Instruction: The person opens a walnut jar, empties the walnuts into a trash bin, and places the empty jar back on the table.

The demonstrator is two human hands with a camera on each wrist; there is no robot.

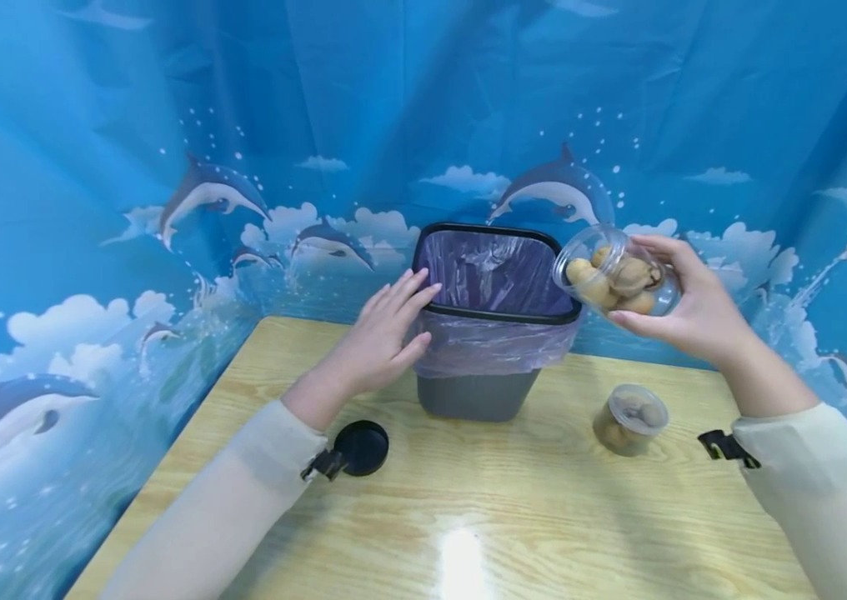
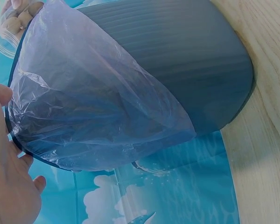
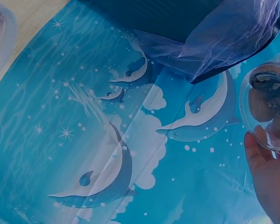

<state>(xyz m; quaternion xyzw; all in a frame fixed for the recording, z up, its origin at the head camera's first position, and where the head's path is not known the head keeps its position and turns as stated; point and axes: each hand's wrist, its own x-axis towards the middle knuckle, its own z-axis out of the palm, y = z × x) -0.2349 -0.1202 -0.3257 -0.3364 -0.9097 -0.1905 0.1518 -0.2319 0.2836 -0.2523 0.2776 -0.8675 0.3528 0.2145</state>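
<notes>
My right hand [image 1: 694, 304] grips a clear plastic jar [image 1: 665, 293] around its base, raised beside the right rim of a grey trash bin [image 1: 478, 396]. The jar is tilted, its mouth turned left toward the bin. Several tan, rounded pieces [image 1: 590, 283] lie inside it, one with dark marks. A thin purple bag [image 1: 498, 346] lines the bin and folds down over its black rim. At the bin's left edge my left hand [image 1: 386, 337] has its fingers extended, fingertips right at the rim. The left wrist view shows this hand [image 2: 11, 172] along the rim.
A second clear jar [image 1: 631, 417] with similar pieces stands on the wooden table [image 1: 543, 500], right of the bin. A black round lid [image 1: 361, 447] lies near my left wrist. Behind the table hangs a blue dolphin-print curtain [image 1: 363, 125].
</notes>
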